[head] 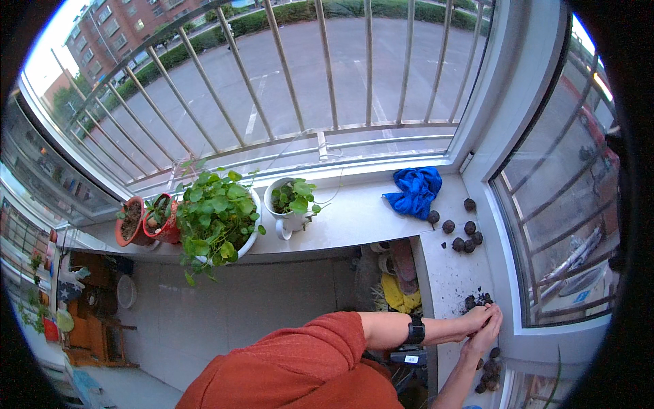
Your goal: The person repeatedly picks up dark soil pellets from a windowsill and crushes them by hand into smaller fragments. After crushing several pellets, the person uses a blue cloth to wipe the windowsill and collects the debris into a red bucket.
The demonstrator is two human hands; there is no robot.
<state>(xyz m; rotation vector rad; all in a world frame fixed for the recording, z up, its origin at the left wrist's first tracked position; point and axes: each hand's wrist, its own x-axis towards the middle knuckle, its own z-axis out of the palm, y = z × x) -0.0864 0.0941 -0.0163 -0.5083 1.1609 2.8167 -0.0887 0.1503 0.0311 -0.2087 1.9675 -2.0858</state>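
Note:
My left hand [479,319], its arm wearing a black wristband [416,329], is pressed together with my right hand [488,332] above the white windowsill [444,271] on the right. Whatever lies between the palms is mostly hidden. Just beyond the fingers are dark soil-like clumps [470,301] and scattered crumbs. Several dark, rough, round balls [469,228] rest farther up the sill, close to the window corner. Beside my right forearm sits another group of dark balls [491,367], partly hidden by it. A crumpled blue cloth or bag [415,192] touches or nearly touches one ball.
A white mug with a plant [286,209], a large leafy potted plant [217,214], a red pot [162,220] and a terracotta-coloured pot [131,222] line the sill. Below are a yellow cloth-like item [400,294] and a dark box [409,356]. Window glass [557,214] borders the right side.

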